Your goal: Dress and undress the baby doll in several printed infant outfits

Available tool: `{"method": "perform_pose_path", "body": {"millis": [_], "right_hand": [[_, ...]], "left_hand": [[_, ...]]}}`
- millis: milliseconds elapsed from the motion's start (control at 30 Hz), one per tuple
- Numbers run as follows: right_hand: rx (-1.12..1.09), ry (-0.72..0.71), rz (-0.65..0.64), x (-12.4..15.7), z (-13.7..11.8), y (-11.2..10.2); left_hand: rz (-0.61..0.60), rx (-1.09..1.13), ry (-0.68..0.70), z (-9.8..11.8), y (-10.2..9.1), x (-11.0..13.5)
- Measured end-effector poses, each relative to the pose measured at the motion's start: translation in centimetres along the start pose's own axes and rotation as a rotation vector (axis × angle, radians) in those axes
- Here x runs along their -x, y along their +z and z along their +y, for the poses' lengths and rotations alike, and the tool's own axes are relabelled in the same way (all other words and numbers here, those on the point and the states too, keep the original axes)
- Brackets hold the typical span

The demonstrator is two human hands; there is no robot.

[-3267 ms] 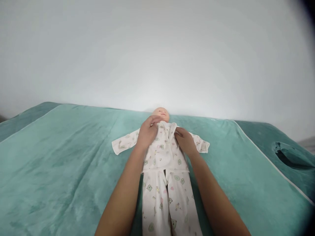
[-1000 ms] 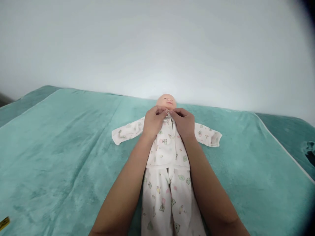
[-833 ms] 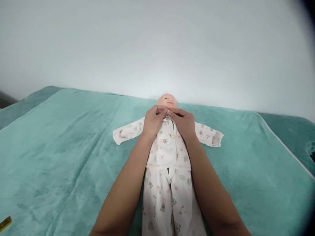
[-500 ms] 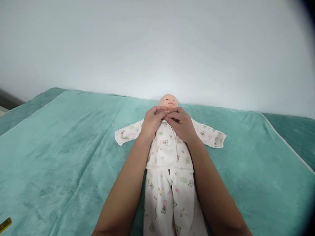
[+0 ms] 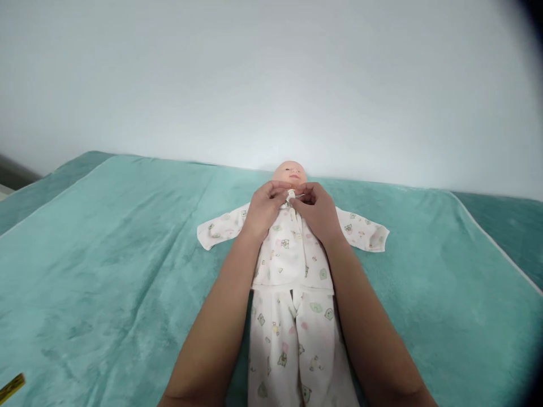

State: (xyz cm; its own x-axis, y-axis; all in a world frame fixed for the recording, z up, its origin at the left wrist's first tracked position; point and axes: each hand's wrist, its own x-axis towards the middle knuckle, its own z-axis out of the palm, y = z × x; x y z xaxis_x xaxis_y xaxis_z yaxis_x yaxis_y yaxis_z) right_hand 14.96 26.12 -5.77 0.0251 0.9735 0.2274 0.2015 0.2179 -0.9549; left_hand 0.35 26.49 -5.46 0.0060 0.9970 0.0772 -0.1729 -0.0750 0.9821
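Observation:
A baby doll (image 5: 290, 169) lies on its back, its head toward the wall. It wears a white printed baby shirt (image 5: 283, 254) with both sleeves spread outward, and matching trousers (image 5: 278, 345) below. At the neck, my left hand (image 5: 266, 206) pinches the shirt's collar from the left. My right hand (image 5: 316, 209) grips the collar from the right, thumb and fingers close together. A bit of white collar shows between the fingertips, just under the doll's chin. Whatever fastening lies there is too small to make out.
A teal plush blanket (image 5: 106, 254) with pale edging spreads under the doll. Behind it rises a plain pale wall (image 5: 254, 73). A yellow strip with dark marks (image 5: 12, 388) pokes in at the lower left corner.
My right hand's fingers have drawn slightly apart from the left's, so the white collar now shows between them. The doll stays in place.

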Motion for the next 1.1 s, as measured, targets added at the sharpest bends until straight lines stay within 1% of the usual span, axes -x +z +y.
{"method": "perform_pose_path", "body": {"millis": [133, 267, 333, 467, 533, 667, 833, 933, 1033, 1100], "right_hand": [[-0.034, 0.027, 0.005, -0.10, 0.01, -0.05], [-0.095, 0.034, 0.018, -0.19, 0.07, -0.05], [-0.096, 0.030, 0.023, -0.24, 0.14, -0.07], [-0.089, 0.013, 0.029, -0.33, 0.28, -0.12], [-0.094, 0.005, 0.028, -0.39, 0.37, -0.12], [-0.103, 0.020, 0.026, -0.48, 0.53, -0.11], [-0.103, 0.042, 0.059, -0.40, 0.35, -0.13], [-0.090, 0.058, 0.069, -0.34, 0.24, -0.11], [-0.059, 0.060, 0.066, -0.36, 0.35, -0.05], [-0.034, 0.052, 0.064, -0.44, 0.46, -0.02]], "left_hand": [[-0.022, -0.066, 0.017, -0.03, 0.00, 0.07], [0.010, -0.163, 0.048, 0.12, 0.18, 0.13], [0.006, -0.147, 0.051, 0.21, 0.18, 0.14], [0.008, -0.019, 0.039, 0.12, -0.11, 0.08], [0.007, -0.005, 0.034, -0.04, -0.27, 0.04], [-0.003, -0.062, 0.047, -0.33, -0.28, -0.02], [-0.022, -0.145, 0.087, -0.21, -0.04, 0.07], [-0.031, -0.148, 0.104, -0.04, -0.13, 0.09], [-0.051, -0.125, 0.093, -0.04, -0.29, 0.05], [-0.049, -0.153, 0.090, -0.10, -0.31, 0.05]]}}
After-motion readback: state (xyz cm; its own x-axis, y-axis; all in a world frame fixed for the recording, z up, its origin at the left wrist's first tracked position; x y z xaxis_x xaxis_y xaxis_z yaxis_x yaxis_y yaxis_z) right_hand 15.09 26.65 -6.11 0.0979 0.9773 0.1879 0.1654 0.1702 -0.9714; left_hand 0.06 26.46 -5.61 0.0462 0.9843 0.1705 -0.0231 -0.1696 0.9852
